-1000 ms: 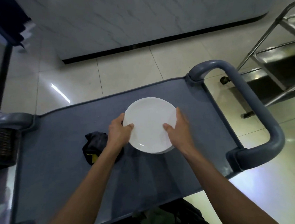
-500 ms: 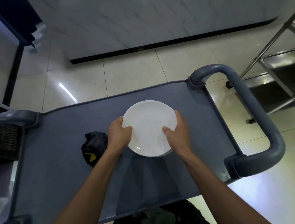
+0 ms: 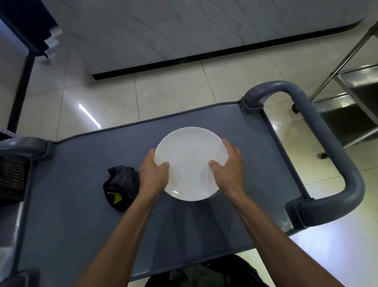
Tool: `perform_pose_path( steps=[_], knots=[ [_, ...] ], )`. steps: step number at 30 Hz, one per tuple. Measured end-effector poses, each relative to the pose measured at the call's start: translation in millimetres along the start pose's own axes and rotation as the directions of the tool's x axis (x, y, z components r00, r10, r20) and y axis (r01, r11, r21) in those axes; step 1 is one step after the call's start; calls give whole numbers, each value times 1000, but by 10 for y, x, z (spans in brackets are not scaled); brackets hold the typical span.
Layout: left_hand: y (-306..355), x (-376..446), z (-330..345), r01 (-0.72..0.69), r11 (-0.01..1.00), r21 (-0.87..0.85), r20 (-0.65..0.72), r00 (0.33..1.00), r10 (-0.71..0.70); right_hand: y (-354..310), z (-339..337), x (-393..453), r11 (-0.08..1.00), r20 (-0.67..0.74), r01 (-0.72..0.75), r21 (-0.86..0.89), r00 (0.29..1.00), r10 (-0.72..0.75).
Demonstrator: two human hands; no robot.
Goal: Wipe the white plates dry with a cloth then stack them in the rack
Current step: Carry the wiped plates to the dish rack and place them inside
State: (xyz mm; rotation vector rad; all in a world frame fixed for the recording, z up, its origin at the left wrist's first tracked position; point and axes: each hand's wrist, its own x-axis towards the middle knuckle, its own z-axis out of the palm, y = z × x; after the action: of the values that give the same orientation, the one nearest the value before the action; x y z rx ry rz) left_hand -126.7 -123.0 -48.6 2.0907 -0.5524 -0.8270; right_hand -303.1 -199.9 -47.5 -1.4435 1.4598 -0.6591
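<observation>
A round white plate (image 3: 190, 161) is above the middle of a grey cart top (image 3: 81, 224), with the rim of another plate just showing under its near edge. My left hand (image 3: 153, 172) grips the plate's left rim, thumb on top. My right hand (image 3: 228, 169) grips the right rim the same way. A crumpled dark cloth (image 3: 120, 186) with a yellow patch lies on the cart just left of my left wrist, held by neither hand.
The cart has thick grey handles at the right (image 3: 329, 155) and left (image 3: 14, 145) ends. A steel rack (image 3: 359, 84) stands on the tiled floor at the far right. A dark slotted crate (image 3: 5, 178) sits beyond the left handle.
The view has shifted slightly. Both hands keep their grip on the plate's rims, and the cloth has not moved.
</observation>
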Motion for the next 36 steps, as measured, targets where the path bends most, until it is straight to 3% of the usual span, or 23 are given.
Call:
perform_pose_path(
  steps=[16, 24, 31, 36],
  knots=[
    [47, -192, 99, -44, 989, -144, -80, 996, 32, -100, -83, -74, 993, -48, 110, 43, 993, -108],
    [246, -268, 12, -226, 972, -68, -78, 972, 220, -168, -261, -51, 998, 35, 42, 48, 998, -43],
    [476, -345, 66, -395, 917, 55, -74, 914, 398, -246, -446, 20, 993, 22, 114, 20, 993, -115],
    [592, -384, 242, -418, 904, 92, -53, 904, 424, -244, -608, 36, 985, 15, 169, -9, 985, -169]
  ],
)
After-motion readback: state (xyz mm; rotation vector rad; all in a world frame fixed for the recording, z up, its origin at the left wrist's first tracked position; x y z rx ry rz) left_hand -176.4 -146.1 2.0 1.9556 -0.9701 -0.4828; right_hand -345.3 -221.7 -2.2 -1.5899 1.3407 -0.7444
